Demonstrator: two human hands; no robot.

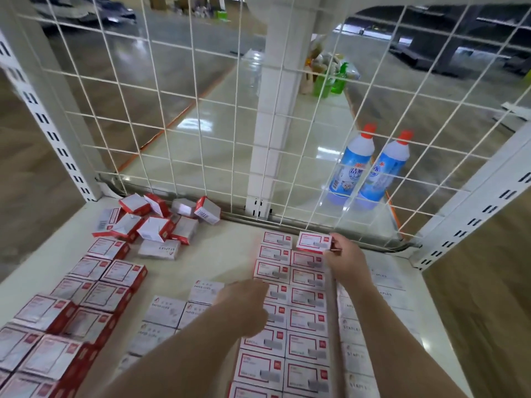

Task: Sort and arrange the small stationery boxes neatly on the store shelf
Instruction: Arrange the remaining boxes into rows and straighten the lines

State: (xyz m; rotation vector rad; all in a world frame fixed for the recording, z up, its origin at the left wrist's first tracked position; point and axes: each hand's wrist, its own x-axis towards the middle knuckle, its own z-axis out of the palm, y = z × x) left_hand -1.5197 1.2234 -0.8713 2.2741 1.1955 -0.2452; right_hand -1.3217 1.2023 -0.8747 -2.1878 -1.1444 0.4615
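Head view of a white metal store shelf (230, 254) backed by a white wire grid panel (201, 110). The right hand (343, 261) pinches a small red-and-white cardboard stationery box (313, 241) by its right end at the far end of 2 neat columns of like boxes (290, 308), where it sits slightly askew beside the last box of the left column. The left hand (247, 307) rests over the left column with its fingers curled downward; whether it grips a box cannot be told.

Left of it lies a group of white boxes printed "PAPER CLIPS" (178, 314); along the right edge runs a pale row printed "STAPLES" (356, 331). A block of taller red-sided boxes (74, 308) fills the left, and a loose heap of tumbled boxes (152, 222) lies at the back, one reading "STAPLES" upside down. Print on the red-bordered labels is blurred.

Handling judgement: such boxes are probably light, stiff and easily dented at corners; a pinch across the short ends suits them, with sliding to close gaps.

Behind the grid stand 2 blue-and-white bottles with orange caps (370, 165).
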